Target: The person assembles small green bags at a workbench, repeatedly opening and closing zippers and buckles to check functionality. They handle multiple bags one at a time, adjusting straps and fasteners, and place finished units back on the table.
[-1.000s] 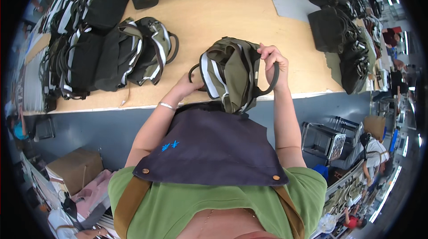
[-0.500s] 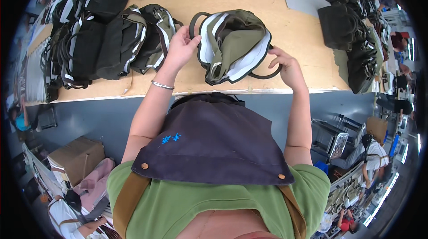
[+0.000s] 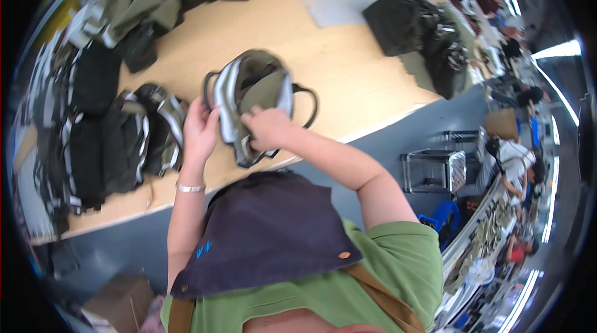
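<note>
An olive handbag (image 3: 268, 88) with white edge bands and dark loop handles stands on the table, its mouth facing up. My left hand (image 3: 200, 131), with a silver bangle at the wrist, is closed on the left handle (image 3: 207, 92). Across the bag's near side reaches my right hand (image 3: 268, 129), its fingers curled at the lip of the opening; they are somewhat blurred, and their tips are hidden in the bag. The right handle (image 3: 313, 103) sticks out free.
Dark bags (image 3: 102, 140) stand packed together on the left. More bags (image 3: 398, 19) lie at the far right, near a pale sheet (image 3: 329, 0). Olive pieces (image 3: 146, 6) are heaped at the far left. Metal stools (image 3: 435, 168) stand on the floor right of the table (image 3: 348, 103).
My right hand has left the right handle and come to the bag's opening. The view has turned, so the bag and table appear shifted left and tilted. My left hand stays at the left handle.
</note>
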A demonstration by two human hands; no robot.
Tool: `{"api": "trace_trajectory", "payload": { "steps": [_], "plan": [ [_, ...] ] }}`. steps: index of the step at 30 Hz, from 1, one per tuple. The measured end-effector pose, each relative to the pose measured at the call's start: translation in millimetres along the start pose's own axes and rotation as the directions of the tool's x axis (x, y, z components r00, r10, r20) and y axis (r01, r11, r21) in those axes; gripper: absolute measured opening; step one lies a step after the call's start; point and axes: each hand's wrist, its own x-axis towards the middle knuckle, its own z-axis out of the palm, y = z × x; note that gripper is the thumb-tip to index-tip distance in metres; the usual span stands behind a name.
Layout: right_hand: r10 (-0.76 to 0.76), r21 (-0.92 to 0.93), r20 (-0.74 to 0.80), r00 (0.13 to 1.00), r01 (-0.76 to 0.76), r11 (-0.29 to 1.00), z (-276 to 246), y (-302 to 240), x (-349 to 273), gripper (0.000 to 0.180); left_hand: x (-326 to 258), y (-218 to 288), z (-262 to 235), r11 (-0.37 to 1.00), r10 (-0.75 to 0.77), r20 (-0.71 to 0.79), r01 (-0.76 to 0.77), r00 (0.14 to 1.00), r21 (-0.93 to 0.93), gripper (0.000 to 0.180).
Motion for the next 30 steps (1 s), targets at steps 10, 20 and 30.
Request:
{"api": "trace_trajectory", "payload": {
  "steps": [10, 20, 30],
  "plan": [
    [0.087, 0.851, 0.069, 0.994, -0.104, 0.514, 4.8, 54.1, 11.7, 0.017, -44.8, 24.2, 47.3, 0.521, 0.153, 0.347, -0.374, 0.925, 0.768, 0.034],
    [-0.030, 0.310, -0.352, 0.936, 0.147, 0.939, 14.1, 39.8, 1.2, 0.044, -29.5, 11.1, 34.5, 0.940, 0.082, 0.164, -0.131, 0.983, 0.316, 0.011],
    [-0.050, 0.595, -0.273, 0.961, 0.210, 0.776, -12.3, 48.5, -0.5, 0.021, -32.4, 29.1, 22.5, 0.544, 0.502, 0.088, -0.393, 0.860, 0.741, 0.019]
  ]
}}
